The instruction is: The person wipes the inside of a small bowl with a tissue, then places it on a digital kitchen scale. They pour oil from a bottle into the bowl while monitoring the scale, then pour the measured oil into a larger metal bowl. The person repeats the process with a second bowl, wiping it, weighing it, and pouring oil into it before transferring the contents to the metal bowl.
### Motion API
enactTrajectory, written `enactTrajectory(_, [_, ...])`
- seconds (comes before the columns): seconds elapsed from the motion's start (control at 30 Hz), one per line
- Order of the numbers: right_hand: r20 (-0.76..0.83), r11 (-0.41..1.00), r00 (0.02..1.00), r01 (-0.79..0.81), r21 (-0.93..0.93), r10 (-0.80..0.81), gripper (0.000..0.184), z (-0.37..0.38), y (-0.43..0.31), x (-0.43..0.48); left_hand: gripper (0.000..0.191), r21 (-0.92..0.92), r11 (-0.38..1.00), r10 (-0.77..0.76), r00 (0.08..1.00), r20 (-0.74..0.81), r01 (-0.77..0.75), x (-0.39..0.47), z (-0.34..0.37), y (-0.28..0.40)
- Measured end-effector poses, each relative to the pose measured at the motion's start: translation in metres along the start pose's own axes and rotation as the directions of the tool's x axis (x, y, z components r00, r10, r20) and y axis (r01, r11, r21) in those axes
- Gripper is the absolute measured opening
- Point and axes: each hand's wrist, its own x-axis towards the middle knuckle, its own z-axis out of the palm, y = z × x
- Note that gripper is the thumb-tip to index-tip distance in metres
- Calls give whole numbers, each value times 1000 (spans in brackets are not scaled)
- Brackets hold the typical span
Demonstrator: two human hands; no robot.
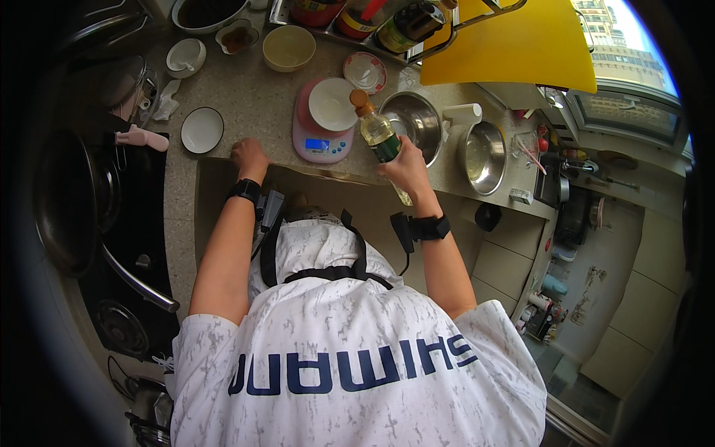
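Observation:
My right hand (pixel 406 165) grips a clear bottle of pale yellow liquid (pixel 377 129), whose orange-brown cap points away from me, above the counter's front edge. Left of the bottle, a white bowl (pixel 333 104) stands on a pink digital kitchen scale (pixel 323 146) with a lit display. My left hand (pixel 249 156) rests at the counter edge with its fingers curled in; whether anything is under them is hidden. Beside it lies a white dish with a dark rim (pixel 202 130). A stainless steel bowl (pixel 416 125) sits just behind the bottle.
At the back stand a cream bowl (pixel 289 49), a small patterned plate (pixel 365 72), a small white bowl with a spoon (pixel 185 57) and a metal rack of sauce bottles (pixel 399 33). Another steel bowl (pixel 485 159) is at the right. A frying pan (pixel 66 201) sits on the hob at the left.

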Motion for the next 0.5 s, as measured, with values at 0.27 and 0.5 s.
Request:
enactTrajectory(0.27, [-19, 1000, 1000, 8, 17, -8, 65, -1, -5, 0, 61, 9, 999, -35, 999, 31, 35, 2, 0, 1])
enactTrajectory(0.5, [-35, 995, 999, 20, 99, -17, 58, -3, -10, 0, 39, -30, 998, 46, 987, -154, -51, -11, -9, 2])
